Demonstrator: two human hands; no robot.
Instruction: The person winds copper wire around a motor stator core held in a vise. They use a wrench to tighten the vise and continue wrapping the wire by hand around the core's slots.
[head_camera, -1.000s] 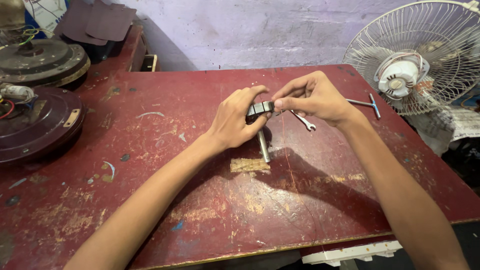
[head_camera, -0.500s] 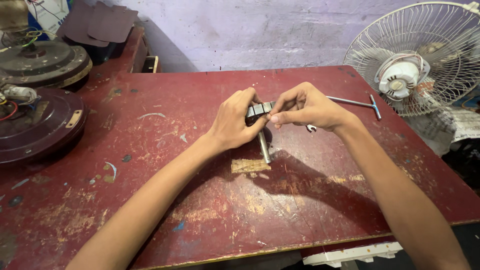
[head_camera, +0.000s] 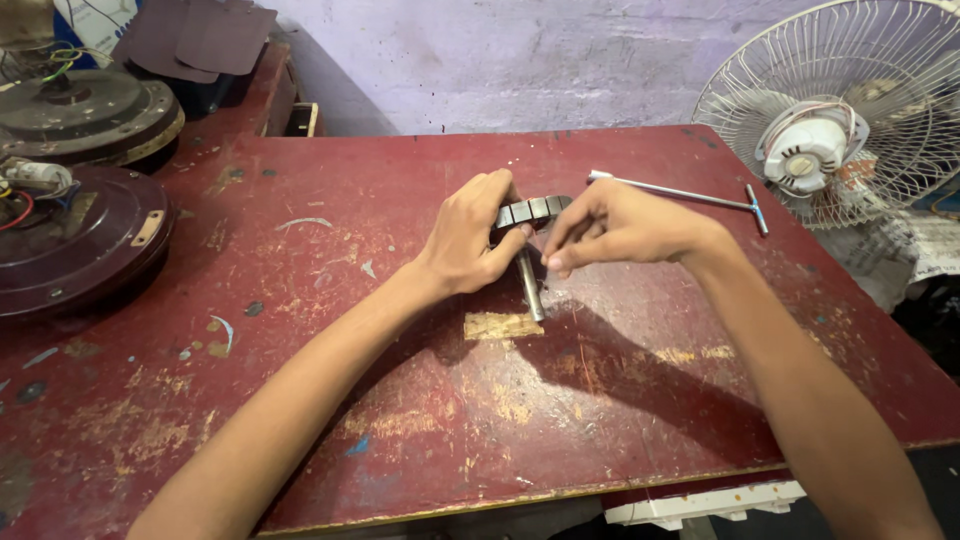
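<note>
My left hand (head_camera: 474, 238) grips a dark round metal rotor (head_camera: 532, 211) with a steel shaft (head_camera: 530, 284) that points toward me and rests on the worn red table (head_camera: 420, 400). My right hand (head_camera: 610, 225) is pinched at the rotor's right side, fingertips touching it near the shaft; a small thing it may hold is hidden. Beyond the right hand a long steel T-handle wrench (head_camera: 680, 192) lies flat on the table.
A table fan (head_camera: 850, 110) with a white wire guard stands at the right edge. Two dark round ceiling-fan motor housings (head_camera: 70, 240) (head_camera: 80, 110) with loose wires sit at the left. Dark fan blades (head_camera: 195, 35) lie at the back left.
My right hand has come down from above the rotor to its right side. The small spanner that lay beside it is now hidden. The view shifted slightly.
</note>
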